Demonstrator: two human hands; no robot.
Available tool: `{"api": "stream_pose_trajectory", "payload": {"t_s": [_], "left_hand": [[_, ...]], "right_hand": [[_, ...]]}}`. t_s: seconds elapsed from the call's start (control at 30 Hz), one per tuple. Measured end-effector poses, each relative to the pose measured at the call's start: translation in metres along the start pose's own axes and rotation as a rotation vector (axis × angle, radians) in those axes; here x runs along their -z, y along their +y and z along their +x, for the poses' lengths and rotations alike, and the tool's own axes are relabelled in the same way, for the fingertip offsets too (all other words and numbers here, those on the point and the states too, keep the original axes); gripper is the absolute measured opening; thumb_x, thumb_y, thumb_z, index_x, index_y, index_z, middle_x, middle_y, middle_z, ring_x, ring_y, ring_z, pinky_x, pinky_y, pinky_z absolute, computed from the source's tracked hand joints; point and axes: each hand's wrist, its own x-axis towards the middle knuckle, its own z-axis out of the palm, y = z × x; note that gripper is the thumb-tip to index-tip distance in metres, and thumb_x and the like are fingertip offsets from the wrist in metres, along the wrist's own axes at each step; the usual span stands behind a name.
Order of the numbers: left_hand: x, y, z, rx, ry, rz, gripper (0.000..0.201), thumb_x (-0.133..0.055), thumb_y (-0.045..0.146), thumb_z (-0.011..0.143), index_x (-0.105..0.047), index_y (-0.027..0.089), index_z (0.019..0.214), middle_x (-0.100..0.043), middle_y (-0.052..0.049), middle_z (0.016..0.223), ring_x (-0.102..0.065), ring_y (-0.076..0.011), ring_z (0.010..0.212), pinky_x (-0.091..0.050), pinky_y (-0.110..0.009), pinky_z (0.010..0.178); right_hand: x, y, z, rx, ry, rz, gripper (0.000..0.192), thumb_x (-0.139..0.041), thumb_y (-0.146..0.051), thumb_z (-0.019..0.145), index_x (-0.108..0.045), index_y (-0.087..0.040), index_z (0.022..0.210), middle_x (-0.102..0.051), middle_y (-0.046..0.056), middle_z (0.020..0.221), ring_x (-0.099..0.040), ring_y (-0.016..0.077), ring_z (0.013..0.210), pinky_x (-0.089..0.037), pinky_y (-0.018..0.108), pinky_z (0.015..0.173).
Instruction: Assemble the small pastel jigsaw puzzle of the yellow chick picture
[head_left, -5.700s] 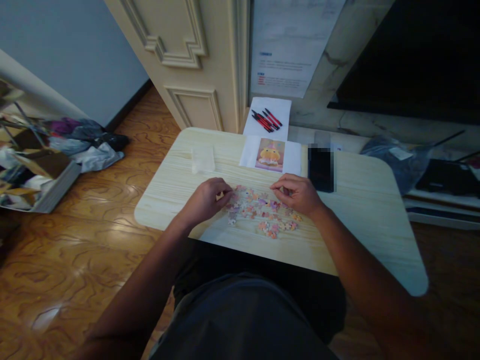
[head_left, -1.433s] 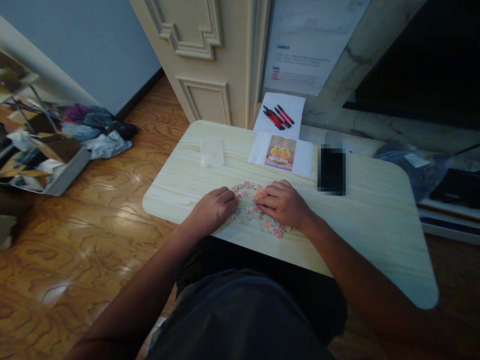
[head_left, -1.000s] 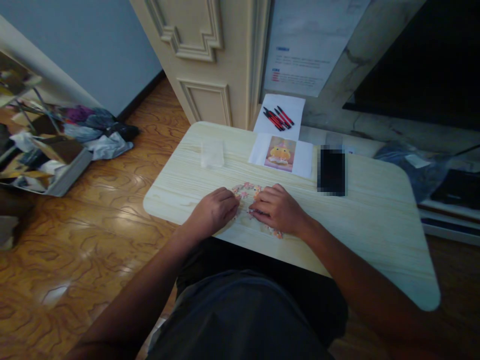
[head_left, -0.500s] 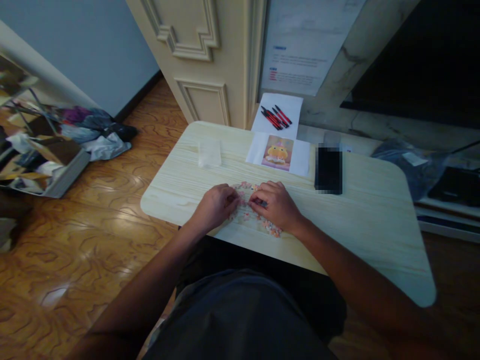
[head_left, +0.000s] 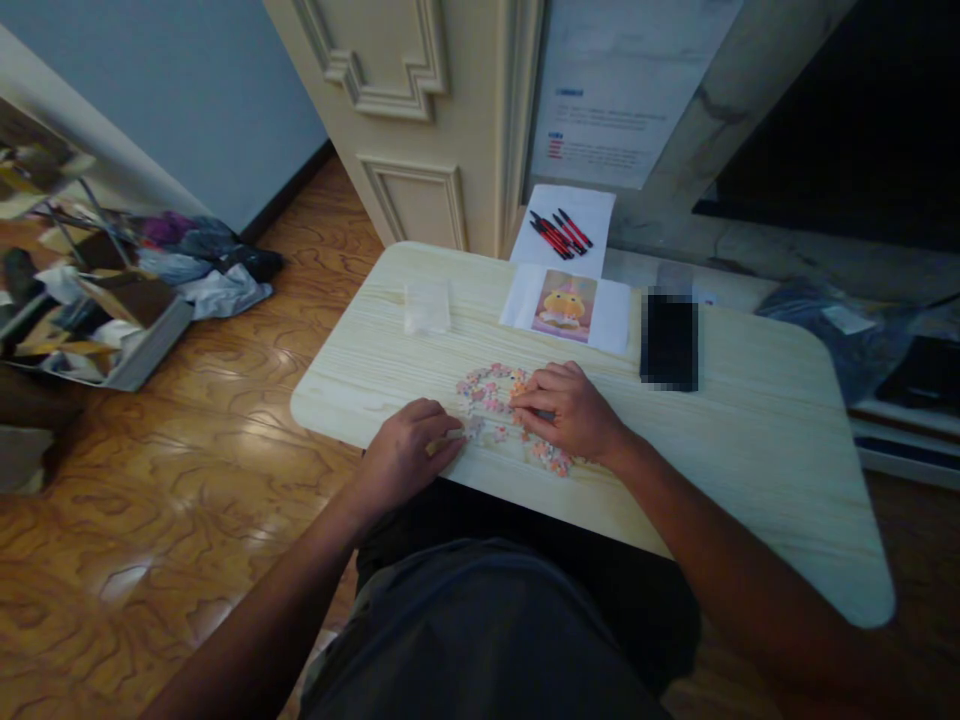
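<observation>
Small pink and orange jigsaw puzzle pieces (head_left: pixel 493 387) lie in a loose ring near the front middle of the table (head_left: pixel 735 460). More of them form a small heap (head_left: pixel 553 458) beneath my right hand (head_left: pixel 568 408). That hand is closed in a pinch at the ring's right side, over a puzzle piece that its fingers mostly cover. My left hand (head_left: pixel 412 442) rests lower, at the ring's left front. Its thumb and fingers are apart, with the tips beside a few pale pieces (head_left: pixel 474 428).
Behind the pieces lies a sheet with a printed picture (head_left: pixel 564 305) of a yellow figure. Several red and black pens (head_left: pixel 559 235) rest on white paper. A dark pixelated rectangle (head_left: pixel 669 342) is at right, a clear plastic bag (head_left: pixel 427 307) at left. Cluttered boxes (head_left: pixel 112 330) stand on the floor.
My left hand has drawn back toward the table's front edge and its fingers have parted, uncovering the ring's left side. My right hand stays pinched near the same pieces. The view has shifted slightly.
</observation>
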Motion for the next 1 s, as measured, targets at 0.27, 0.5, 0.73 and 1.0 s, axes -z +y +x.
{"api": "stream_pose_trajectory", "payload": {"t_s": [0.27,0.5,0.73,1.0], "left_hand": [[-0.017,0.009,-0.006,-0.148,0.029,0.268,0.021,-0.062,0.029,0.115,-0.079,0.016,0.113,-0.072,-0.008,0.09,-0.066,-0.0224,0.083,-0.058,-0.037,0.076],[-0.011,0.003,-0.002,-0.295,-0.009,0.433,0.021,-0.056,0.017,0.115,-0.077,0.016,0.116,-0.075,-0.007,0.092,-0.065,-0.0227,0.082,-0.054,-0.038,0.072],[0.004,0.002,-0.006,-0.152,0.08,0.187,0.018,-0.063,0.018,0.111,-0.079,0.017,0.102,-0.076,-0.007,0.089,-0.068,-0.0206,0.083,-0.056,-0.035,0.076],[0.003,-0.011,-0.002,0.251,0.043,0.051,0.021,-0.075,0.031,0.104,-0.076,0.019,0.086,-0.072,-0.002,0.079,-0.066,-0.0175,0.074,-0.05,-0.03,0.07]], "right_hand": [[0.002,-0.003,0.0,0.046,-0.014,-0.064,0.014,-0.072,-0.028,0.108,-0.085,-0.024,0.107,-0.08,0.005,0.097,-0.067,0.0248,0.094,-0.038,0.044,0.088],[0.004,0.002,0.0,0.017,0.027,-0.027,0.019,-0.067,-0.029,0.11,-0.085,-0.026,0.106,-0.079,0.004,0.092,-0.065,0.024,0.09,-0.039,0.042,0.087],[0.005,0.003,-0.002,0.013,0.052,-0.029,0.022,-0.064,-0.031,0.111,-0.085,-0.026,0.107,-0.079,0.004,0.092,-0.066,0.0241,0.09,-0.041,0.044,0.089],[0.006,0.003,-0.002,0.019,0.053,-0.035,0.021,-0.064,-0.03,0.111,-0.085,-0.026,0.108,-0.082,0.005,0.095,-0.069,0.0247,0.092,-0.042,0.044,0.09]]}}
